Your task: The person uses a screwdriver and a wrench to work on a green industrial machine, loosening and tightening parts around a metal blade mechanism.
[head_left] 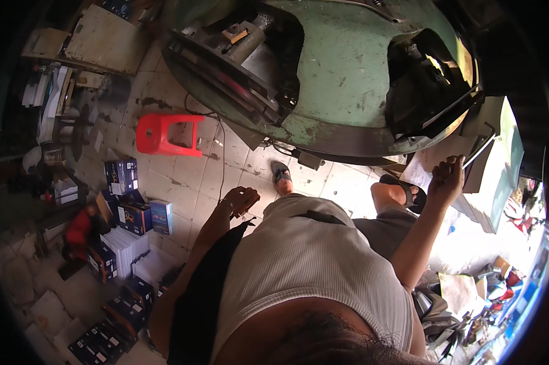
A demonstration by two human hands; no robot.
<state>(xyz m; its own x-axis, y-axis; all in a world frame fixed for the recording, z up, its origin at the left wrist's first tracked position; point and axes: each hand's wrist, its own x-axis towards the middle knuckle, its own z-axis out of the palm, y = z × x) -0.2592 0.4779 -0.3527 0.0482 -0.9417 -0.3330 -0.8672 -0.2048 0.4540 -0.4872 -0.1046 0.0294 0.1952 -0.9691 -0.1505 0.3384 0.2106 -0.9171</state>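
Note:
My right hand [448, 181] is closed around the lower end of a thin bent metal rod [480, 151], which slants up beside the right edge of a large green machine [344, 67]. Just behind the rod stands a thick stack of paper [499, 173] with a pale green side. Out to the left of my body, my left hand [241, 199] has its fingers curled in, low over the tiled floor. Whatever may be inside those fingers is too small to make out. Two dark openings in the machine's body show metal parts, including a coarse-threaded screw [250, 45] on the left.
A red plastic stool [170, 134] stands on the tiles left of the machine. Dark blue boxes [134, 216] and white paper stacks [123, 248] fill the lower left. Loose scraps [460, 295] are heaped at lower right. A thin cable [222, 161] runs over the floor.

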